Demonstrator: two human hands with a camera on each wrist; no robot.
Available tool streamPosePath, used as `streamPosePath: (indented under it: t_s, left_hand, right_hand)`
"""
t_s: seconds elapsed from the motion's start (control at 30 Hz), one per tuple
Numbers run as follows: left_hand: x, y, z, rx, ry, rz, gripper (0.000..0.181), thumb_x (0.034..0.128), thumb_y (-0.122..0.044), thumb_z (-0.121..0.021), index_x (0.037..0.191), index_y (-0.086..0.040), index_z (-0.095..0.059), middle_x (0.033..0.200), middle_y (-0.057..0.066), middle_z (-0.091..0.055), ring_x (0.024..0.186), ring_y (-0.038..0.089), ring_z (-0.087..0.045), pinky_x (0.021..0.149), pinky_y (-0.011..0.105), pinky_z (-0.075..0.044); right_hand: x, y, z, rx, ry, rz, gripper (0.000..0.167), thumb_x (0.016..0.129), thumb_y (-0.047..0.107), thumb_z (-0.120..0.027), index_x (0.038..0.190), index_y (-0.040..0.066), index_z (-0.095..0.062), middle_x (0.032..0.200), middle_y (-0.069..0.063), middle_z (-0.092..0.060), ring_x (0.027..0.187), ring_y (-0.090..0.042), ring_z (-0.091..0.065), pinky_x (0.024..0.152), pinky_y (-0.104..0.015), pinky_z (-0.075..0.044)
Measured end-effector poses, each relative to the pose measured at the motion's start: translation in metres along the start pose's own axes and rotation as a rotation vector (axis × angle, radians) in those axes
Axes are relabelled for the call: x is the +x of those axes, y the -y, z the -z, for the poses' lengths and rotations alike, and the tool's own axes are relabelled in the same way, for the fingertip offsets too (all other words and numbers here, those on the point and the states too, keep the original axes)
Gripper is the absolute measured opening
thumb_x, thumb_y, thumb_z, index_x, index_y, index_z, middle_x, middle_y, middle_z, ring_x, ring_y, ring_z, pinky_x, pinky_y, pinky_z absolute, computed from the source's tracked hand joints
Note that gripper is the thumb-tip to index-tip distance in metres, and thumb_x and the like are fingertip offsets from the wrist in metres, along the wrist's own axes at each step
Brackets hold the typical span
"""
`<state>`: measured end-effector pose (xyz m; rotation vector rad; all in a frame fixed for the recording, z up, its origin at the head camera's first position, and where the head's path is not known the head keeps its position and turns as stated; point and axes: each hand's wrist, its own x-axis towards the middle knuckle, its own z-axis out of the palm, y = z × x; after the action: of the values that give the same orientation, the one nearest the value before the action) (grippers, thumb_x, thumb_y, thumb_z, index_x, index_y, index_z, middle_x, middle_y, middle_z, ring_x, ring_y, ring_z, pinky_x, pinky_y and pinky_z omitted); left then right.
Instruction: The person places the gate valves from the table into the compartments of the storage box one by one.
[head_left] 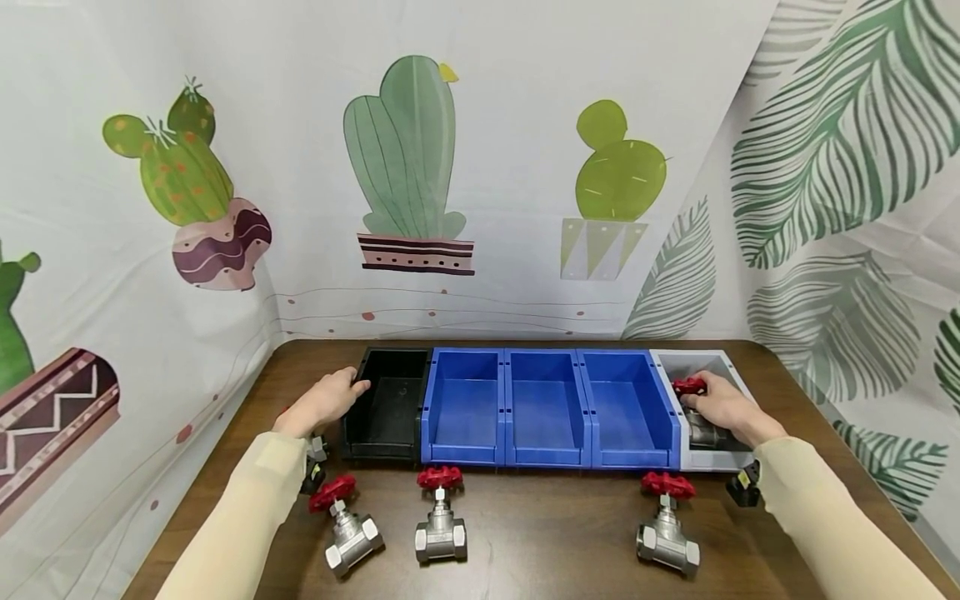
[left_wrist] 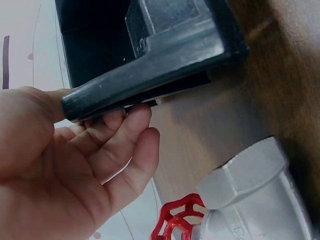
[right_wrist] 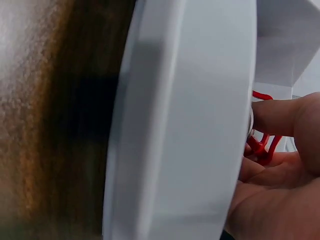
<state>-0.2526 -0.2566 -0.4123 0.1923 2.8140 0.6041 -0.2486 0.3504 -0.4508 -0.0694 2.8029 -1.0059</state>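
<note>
Valve point(head_left: 703, 431) in grey bin point(head_left: 716, 461), frame right, right hand point(head_left: 723, 406) pinching it; left hand point(head_left: 326, 402) pinches black bin point(head_left: 393, 404); lower-frame valves point(head_left: 441, 536) unbinned.

No legible text or labels.

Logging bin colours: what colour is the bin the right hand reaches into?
The bin is light grey; the head view shows it best.
</note>
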Motion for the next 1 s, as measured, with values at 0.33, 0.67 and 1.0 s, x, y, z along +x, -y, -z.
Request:
streamPosePath:
  t_s: [0.33, 0.67, 1.0]
  left_hand:
    - [0.002, 0.003, -0.002, -0.011, -0.012, -0.006, 0.054, 0.1063, -0.023, -0.042, 0.139, 0.020, -0.033, 0.137, 0.039, -0.041, 0.125, 0.049, -0.045, 0.099, 0.059, -0.037]
    - [0.002, 0.004, -0.002, 0.003, -0.013, -0.015, 0.054, 0.1061, -0.024, -0.042, 0.136, 0.020, -0.036, 0.134, 0.040, -0.043, 0.123, 0.051, -0.046, 0.098, 0.059, -0.039]
    - [0.000, 0.002, 0.001, -0.013, -0.001, -0.019, 0.056, 0.1065, -0.026, -0.042, 0.138, 0.020, -0.033, 0.138, 0.040, -0.040, 0.125, 0.051, -0.043, 0.098, 0.059, -0.038]
  right_hand:
    - [-0.002, 0.006, -0.003, -0.002, -0.029, 0.009, 0.034, 0.095, 0.010, -0.054, 0.119, -0.013, -0.047, 0.105, -0.024, -0.056, 0.093, -0.033, -0.051, 0.074, -0.037, -0.040]
    - [-0.008, 0.012, 0.004, -0.065, -0.001, 0.011, 0.057, 0.096, 0.012, -0.055, 0.135, -0.022, -0.031, 0.124, -0.040, -0.046, 0.112, -0.048, -0.047, 0.090, -0.056, -0.040]
    - [-0.021, 0.027, 0.023, -0.189, 0.027, 0.046, 0.051, 0.096, 0.018, -0.055, 0.133, -0.015, -0.041, 0.109, -0.031, -0.058, 0.092, -0.038, -0.058, 0.075, -0.051, -0.046]
